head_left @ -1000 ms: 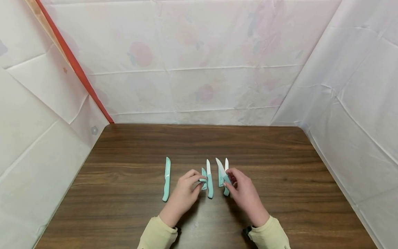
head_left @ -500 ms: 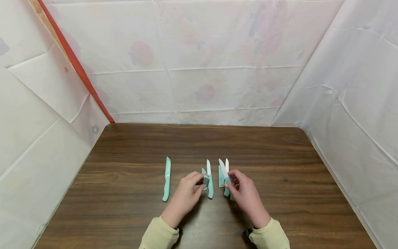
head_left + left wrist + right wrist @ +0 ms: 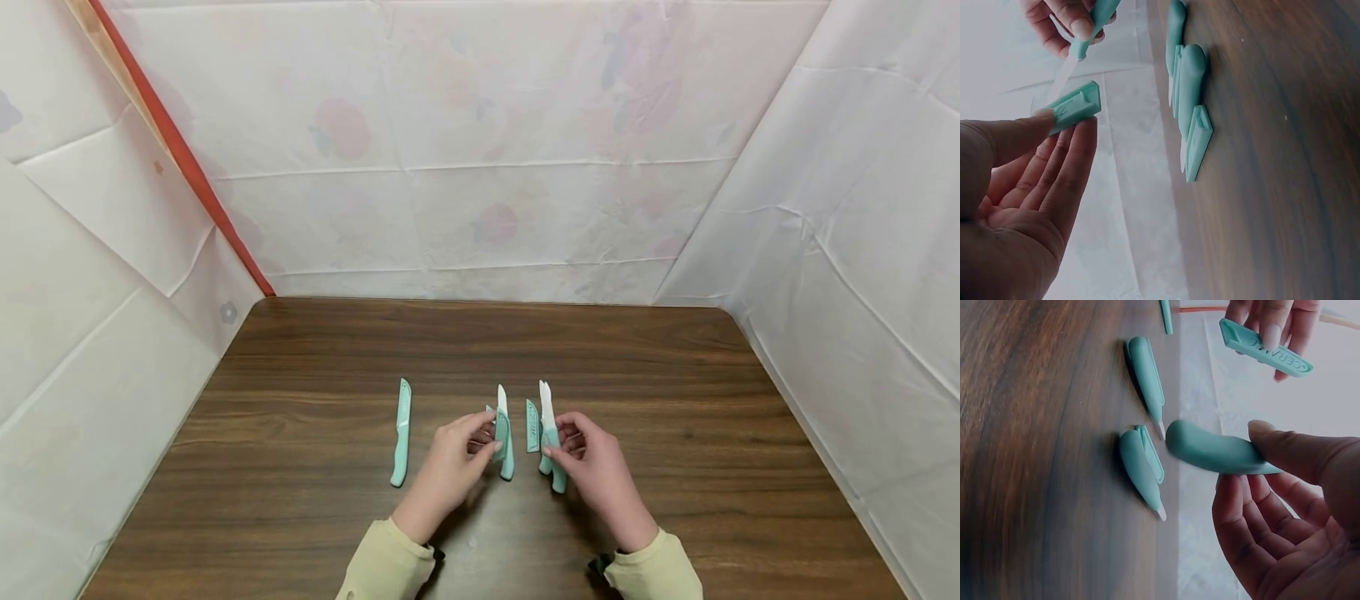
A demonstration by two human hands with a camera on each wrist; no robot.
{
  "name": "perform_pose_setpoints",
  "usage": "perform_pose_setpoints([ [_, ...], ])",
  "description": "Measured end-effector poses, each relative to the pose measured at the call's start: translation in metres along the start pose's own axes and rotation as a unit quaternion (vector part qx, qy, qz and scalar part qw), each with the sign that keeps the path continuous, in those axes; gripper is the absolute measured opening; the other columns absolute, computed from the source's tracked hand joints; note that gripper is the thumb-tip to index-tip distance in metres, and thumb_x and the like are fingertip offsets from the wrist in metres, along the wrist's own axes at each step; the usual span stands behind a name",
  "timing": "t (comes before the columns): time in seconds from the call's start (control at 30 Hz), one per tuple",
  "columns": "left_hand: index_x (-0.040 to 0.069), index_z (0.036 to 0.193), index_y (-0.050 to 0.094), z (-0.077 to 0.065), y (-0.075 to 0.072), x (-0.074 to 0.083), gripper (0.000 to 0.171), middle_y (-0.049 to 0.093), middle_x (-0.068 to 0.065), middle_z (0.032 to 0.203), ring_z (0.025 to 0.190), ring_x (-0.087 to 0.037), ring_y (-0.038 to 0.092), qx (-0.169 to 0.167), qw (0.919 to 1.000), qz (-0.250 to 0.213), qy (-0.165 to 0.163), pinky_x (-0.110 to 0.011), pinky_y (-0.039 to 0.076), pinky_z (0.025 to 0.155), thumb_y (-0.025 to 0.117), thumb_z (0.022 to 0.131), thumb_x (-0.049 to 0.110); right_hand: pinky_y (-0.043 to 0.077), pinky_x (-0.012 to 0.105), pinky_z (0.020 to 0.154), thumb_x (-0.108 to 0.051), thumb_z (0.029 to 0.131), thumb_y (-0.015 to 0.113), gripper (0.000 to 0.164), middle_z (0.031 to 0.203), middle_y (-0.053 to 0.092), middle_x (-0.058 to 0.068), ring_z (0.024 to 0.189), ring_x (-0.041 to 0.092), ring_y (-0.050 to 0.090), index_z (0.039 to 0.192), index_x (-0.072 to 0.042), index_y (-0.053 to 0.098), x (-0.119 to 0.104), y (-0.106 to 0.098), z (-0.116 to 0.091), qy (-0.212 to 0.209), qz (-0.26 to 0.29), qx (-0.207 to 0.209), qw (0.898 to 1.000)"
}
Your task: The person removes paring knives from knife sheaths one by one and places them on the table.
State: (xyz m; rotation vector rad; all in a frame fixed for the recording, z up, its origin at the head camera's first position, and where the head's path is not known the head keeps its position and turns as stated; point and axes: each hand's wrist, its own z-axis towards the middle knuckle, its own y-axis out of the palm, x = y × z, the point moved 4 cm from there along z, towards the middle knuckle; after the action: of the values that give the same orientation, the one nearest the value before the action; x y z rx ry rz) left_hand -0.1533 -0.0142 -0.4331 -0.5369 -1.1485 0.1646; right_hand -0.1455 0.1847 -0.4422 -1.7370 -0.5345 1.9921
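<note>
My left hand (image 3: 450, 458) pinches a teal knife sheath (image 3: 1075, 109) between thumb and fingers, raised off the table. Raised letters show on the sheath's side in the right wrist view. In my right hand (image 3: 597, 462) is a paring knife with a teal handle (image 3: 1210, 450), gripped near the blade end, its white blade pointing away from me. Below the left hand lies a bare paring knife (image 3: 507, 465), and a second sheath (image 3: 490, 409) beside it is mostly hidden. Another bare knife (image 3: 545, 463) lies partly behind the held one, with a sheath (image 3: 532, 427) to its left.
A sheathed teal knife (image 3: 402, 433) lies on the table to the left of my left hand. The brown wood-grain table (image 3: 675, 375) is bordered by white patterned sheeting (image 3: 480, 150) at the back and both sides.
The sheath in my left hand has turned from edge-on to pointing away from me. The knife in my right hand has swung from leaning left to nearly straight ahead.
</note>
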Motion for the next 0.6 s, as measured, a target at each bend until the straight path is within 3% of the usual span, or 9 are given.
perform_pose_setpoints([
  [0.23, 0.002, 0.110, 0.059, 0.003, 0.005, -0.005, 0.031, 0.059, -0.002, 0.087, 0.077, -0.009, 0.058, 0.007, 0.9985, -0.043, -0.034, -0.018, 0.049, 0.066, 0.065, 0.080, 0.010, 0.049, 0.025, 0.060, -0.011, 0.071, 0.074, 0.027, 0.080, 0.058, 0.000, 0.067, 0.011, 0.056, 0.094, -0.014, 0.060, 0.006, -0.005, 0.000, 0.034, 0.012, 0.002, 0.999],
  [0.6, 0.001, 0.106, 0.061, 0.008, 0.017, -0.006, 0.029, 0.060, -0.001, 0.080, 0.071, -0.008, 0.059, 0.025, 0.9979, -0.039, -0.046, -0.020, 0.049, 0.062, 0.067, 0.078, 0.006, 0.048, 0.024, 0.058, -0.014, 0.076, 0.071, 0.025, 0.081, 0.058, 0.000, 0.070, 0.011, 0.057, 0.098, -0.013, 0.059, 0.020, -0.020, -0.002, 0.063, -0.011, 0.013, 0.998],
])
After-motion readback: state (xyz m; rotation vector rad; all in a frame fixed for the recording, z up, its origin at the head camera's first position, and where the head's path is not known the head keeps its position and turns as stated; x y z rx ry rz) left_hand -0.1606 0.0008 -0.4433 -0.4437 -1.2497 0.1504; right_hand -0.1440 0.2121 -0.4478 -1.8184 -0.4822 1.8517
